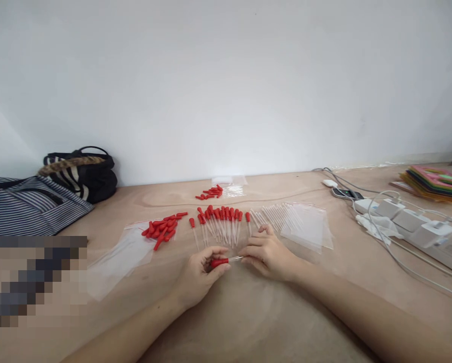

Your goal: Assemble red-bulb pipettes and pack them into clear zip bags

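Observation:
Between the fingers of my left hand is a red rubber dropper bulb, lying sideways. A clear glass tube runs from the bulb's mouth to my right hand, whose fingers pinch its other end. How deep the tube sits in the bulb I cannot tell. Just beyond my hands, several red-topped droppers lie fanned out. A heap of loose red bulbs rests on a plastic bag to the left. Bare glass tubes lie in a row to the right, beside another clear bag.
Farther back lie a few red bulbs and a small bag of tubes. White chargers and cables crowd the right side, near stacked coloured sheets. A striped bag and a black bag stand left against the wall.

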The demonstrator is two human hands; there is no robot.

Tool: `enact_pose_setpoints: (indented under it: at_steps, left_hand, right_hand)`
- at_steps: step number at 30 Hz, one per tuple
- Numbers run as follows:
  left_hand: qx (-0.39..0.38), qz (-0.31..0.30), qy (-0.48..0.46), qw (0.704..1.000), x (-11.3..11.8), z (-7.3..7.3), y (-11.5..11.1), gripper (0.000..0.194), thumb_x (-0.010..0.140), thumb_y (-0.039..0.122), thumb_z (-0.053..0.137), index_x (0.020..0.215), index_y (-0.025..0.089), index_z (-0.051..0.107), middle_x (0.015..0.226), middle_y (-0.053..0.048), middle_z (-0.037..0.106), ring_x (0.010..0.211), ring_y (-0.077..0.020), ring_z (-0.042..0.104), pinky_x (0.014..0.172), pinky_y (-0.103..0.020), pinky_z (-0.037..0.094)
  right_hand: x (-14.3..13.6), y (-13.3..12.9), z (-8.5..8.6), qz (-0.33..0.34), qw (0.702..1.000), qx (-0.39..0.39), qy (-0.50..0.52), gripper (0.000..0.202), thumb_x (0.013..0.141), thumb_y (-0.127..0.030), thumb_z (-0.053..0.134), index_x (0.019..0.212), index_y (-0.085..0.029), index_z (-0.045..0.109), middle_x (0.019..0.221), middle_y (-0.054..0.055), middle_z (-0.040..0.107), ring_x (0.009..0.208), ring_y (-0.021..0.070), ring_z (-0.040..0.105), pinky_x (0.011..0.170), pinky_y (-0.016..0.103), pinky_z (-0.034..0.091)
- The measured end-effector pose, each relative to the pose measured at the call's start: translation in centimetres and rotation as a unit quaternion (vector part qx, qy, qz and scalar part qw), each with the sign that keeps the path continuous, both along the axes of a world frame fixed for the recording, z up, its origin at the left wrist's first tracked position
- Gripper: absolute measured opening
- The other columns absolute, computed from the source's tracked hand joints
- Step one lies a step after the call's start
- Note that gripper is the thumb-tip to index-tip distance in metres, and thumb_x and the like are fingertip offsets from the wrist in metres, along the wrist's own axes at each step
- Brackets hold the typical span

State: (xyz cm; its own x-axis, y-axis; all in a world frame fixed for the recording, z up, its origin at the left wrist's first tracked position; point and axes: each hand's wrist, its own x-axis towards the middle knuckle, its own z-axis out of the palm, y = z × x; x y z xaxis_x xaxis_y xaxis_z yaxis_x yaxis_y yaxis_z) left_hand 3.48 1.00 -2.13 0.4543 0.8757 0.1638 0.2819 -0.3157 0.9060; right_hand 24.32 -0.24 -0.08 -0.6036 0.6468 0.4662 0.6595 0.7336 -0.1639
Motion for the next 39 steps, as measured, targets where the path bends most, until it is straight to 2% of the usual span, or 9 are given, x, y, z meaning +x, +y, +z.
enact_pose_setpoints:
  at_steps: [3, 6, 10, 14, 18, 26, 31, 34, 39]
  left_hand:
    - [0.045, 0.008, 0.04, 0.998, -0.1, 0.5, 0.2, 0.035, 0.071, 0.029, 0.06, 0.104, 0.019, 0.054, 0.09, -0.004, 0.066, 0.083, -0.0181, 0.061, 0.076, -0.031, 0.049]
    - [0.181, 0.066, 0.13, 0.973, -1.0, 1.4, 1.2, 0.035, 0.072, 0.033, 0.058, 0.105, 0.022, 0.054, 0.098, -0.004, 0.062, 0.088, -0.0194, 0.057, 0.078, -0.033, 0.046]
    - [0.331, 0.193, 0.26, 0.886, -4.0, 2.7, 3.5, 0.024, 0.076, 0.036, 0.05, 0.088, 0.018, 0.06, 0.087, -0.006, 0.061, 0.086, -0.0232, 0.053, 0.078, -0.037, 0.042]
    - [0.345, 0.243, 0.426, 0.8, -6.7, 3.4, 5.0, 0.023, 0.073, 0.036, 0.052, 0.081, 0.018, 0.063, 0.082, -0.007, 0.06, 0.081, -0.026, 0.052, 0.072, -0.036, 0.039]
    - [0.295, 0.265, 0.509, 0.764, -7.3, 3.9, 4.9, 0.026, 0.075, 0.041, 0.05, 0.08, 0.02, 0.063, 0.086, -0.008, 0.06, 0.085, -0.028, 0.051, 0.07, -0.036, 0.037]
    - [0.291, 0.283, 0.529, 0.746, -7.5, 3.8, 5.3, 0.029, 0.077, 0.043, 0.046, 0.082, 0.019, 0.062, 0.087, -0.008, 0.06, 0.088, -0.0278, 0.049, 0.071, -0.036, 0.035]
    - [0.317, 0.284, 0.549, 0.719, -7.7, 3.7, 5.5, 0.031, 0.078, 0.043, 0.044, 0.08, 0.019, 0.063, 0.087, -0.01, 0.059, 0.088, -0.0285, 0.048, 0.07, -0.036, 0.035]
    - [0.328, 0.283, 0.563, 0.704, -7.7, 3.6, 5.6, 0.03, 0.078, 0.039, 0.043, 0.076, 0.018, 0.064, 0.086, -0.011, 0.059, 0.088, -0.0286, 0.049, 0.07, -0.036, 0.035]
    - [0.347, 0.283, 0.55, 0.705, -7.3, 3.7, 5.7, 0.027, 0.079, 0.032, 0.042, 0.071, 0.016, 0.063, 0.081, -0.012, 0.059, 0.085, -0.0294, 0.049, 0.069, -0.038, 0.036]
  right_hand:
    - [0.5, 0.1, 0.2, -0.039, 0.999, -0.021, -0.022, 0.014, 0.08, -0.025, 0.049, 0.078, -0.021, 0.063, 0.071, 0.001, 0.061, 0.073, 0.0137, 0.051, 0.07, 0.031, 0.024]
    - [0.9, 0.5, 0.1, -0.126, 0.988, -0.089, 0.018, 0.016, 0.078, -0.022, 0.047, 0.074, -0.02, 0.062, 0.07, 0.001, 0.063, 0.07, 0.0133, 0.054, 0.067, 0.027, 0.029]
    - [1.2, 1.6, -0.1, -0.299, 0.934, -0.179, 0.08, 0.02, 0.077, -0.023, 0.043, 0.077, -0.018, 0.063, 0.072, 0.003, 0.065, 0.067, 0.0143, 0.058, 0.059, 0.023, 0.034]
    - [0.9, 2.7, 0.0, -0.393, 0.9, -0.185, 0.036, 0.023, 0.073, -0.022, 0.046, 0.089, -0.018, 0.062, 0.074, 0.006, 0.066, 0.074, 0.0198, 0.06, 0.058, 0.025, 0.036]
    - [0.1, 3.7, 0.1, -0.388, 0.904, -0.181, -0.011, 0.02, 0.076, -0.022, 0.043, 0.079, -0.018, 0.063, 0.076, 0.008, 0.066, 0.078, 0.0215, 0.06, 0.064, 0.029, 0.037]
    - [-1.2, 5.9, 0.1, -0.402, 0.901, -0.163, -0.03, 0.026, 0.082, -0.025, 0.038, 0.084, -0.018, 0.063, 0.086, 0.01, 0.066, 0.085, 0.0226, 0.058, 0.074, 0.034, 0.033]
    - [0.1, 6.2, 0.3, -0.401, 0.902, -0.158, -0.015, 0.03, 0.084, -0.029, 0.035, 0.085, -0.021, 0.064, 0.089, 0.007, 0.066, 0.087, 0.021, 0.057, 0.077, 0.034, 0.031]
    - [1.5, 6.4, 0.8, -0.422, 0.89, -0.174, 0.011, 0.028, 0.082, -0.031, 0.038, 0.083, -0.021, 0.064, 0.087, 0.006, 0.066, 0.084, 0.0207, 0.058, 0.077, 0.033, 0.032]
    - [2.1, 6.3, 0.9, -0.436, 0.879, -0.193, 0.025, 0.022, 0.074, -0.035, 0.048, 0.077, -0.019, 0.064, 0.082, 0.006, 0.066, 0.082, 0.0214, 0.058, 0.077, 0.034, 0.032]
